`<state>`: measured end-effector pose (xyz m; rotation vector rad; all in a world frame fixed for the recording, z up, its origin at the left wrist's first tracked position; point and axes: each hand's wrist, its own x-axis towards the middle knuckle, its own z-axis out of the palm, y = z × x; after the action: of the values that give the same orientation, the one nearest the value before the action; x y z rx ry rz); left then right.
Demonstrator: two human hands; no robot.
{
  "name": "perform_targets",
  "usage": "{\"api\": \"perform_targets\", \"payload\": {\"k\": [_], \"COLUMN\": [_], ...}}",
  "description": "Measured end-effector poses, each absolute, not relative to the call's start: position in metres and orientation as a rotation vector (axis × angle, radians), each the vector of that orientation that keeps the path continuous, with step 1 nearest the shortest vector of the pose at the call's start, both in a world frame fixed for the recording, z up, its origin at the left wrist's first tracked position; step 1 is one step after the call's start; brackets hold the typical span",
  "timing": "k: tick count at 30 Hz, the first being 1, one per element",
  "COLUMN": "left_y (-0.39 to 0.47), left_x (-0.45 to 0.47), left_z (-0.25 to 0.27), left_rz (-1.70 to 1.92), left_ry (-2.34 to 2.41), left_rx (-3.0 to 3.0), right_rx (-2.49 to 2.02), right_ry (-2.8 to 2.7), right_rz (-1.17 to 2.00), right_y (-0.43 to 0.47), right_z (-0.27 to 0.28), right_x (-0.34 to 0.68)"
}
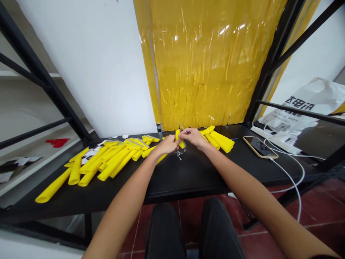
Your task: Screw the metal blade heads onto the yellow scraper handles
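My left hand (167,144) is closed around a yellow plastic tool (182,144), which looks like a scraper with a tubular handle. Beside it, my right hand (193,137) pinches a thin metal rod (181,126) that slants up to the left; its lower end is hidden by the fingers. Several small metal screws or nuts (179,154) lie scattered on the black tabletop (185,180) just below the hands. To the left is a pile of similar yellow scrapers (115,158), some with metal blades. A smaller group of yellow scrapers (219,140) lies right of my right hand.
A phone (260,147) with a white cable (299,194) lies on the right of the table. Behind it stands a white plastic bag (304,111). Black frame bars (45,79) rise at both sides, and a yellow plastic sheet (210,64) hangs at the back.
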<state>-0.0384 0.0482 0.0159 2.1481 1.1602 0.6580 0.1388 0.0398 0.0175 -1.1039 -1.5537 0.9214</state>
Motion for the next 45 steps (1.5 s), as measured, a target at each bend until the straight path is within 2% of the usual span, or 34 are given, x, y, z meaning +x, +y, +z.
{"api": "perform_targets", "payload": {"k": [5, 12, 18, 22, 27, 34, 39, 45], "left_y": [0.051, 0.051, 0.042, 0.041, 0.046, 0.042, 0.033, 0.034], "left_x": [-0.04, -0.041, -0.042, -0.044, -0.044, -0.035, -0.029, -0.032], "left_z": [0.015, 0.017, 0.031, 0.034, 0.028, 0.026, 0.027, 0.024], "left_rz": [0.638, 0.61, 0.545, 0.622, 0.739, 1.136, 0.954, 0.849], "left_ry": [1.125, 1.077, 0.974, 0.913, 1.038, 1.3, 1.339, 1.471], "left_rx": [2.182, 2.099, 2.024, 1.886, 1.779, 2.359, 2.703, 2.726], "right_rx": [-1.121, -1.121, -1.1, -1.061, -1.142, -1.154, -1.117, -1.066], "right_ry": [-1.461, -1.416, -1.566, -1.61, -1.555, -1.308, -1.245, -1.362], "right_rz": [1.076, 1.003, 1.116, 1.2, 1.133, 1.218, 1.237, 1.261], "right_y": [0.039, 0.042, 0.037, 0.036, 0.036, 0.04, 0.041, 0.045], "right_z": [0.02, 0.019, 0.023, 0.023, 0.022, 0.02, 0.019, 0.018], "right_x": [0.141, 0.142, 0.148, 0.151, 0.145, 0.143, 0.145, 0.147]}}
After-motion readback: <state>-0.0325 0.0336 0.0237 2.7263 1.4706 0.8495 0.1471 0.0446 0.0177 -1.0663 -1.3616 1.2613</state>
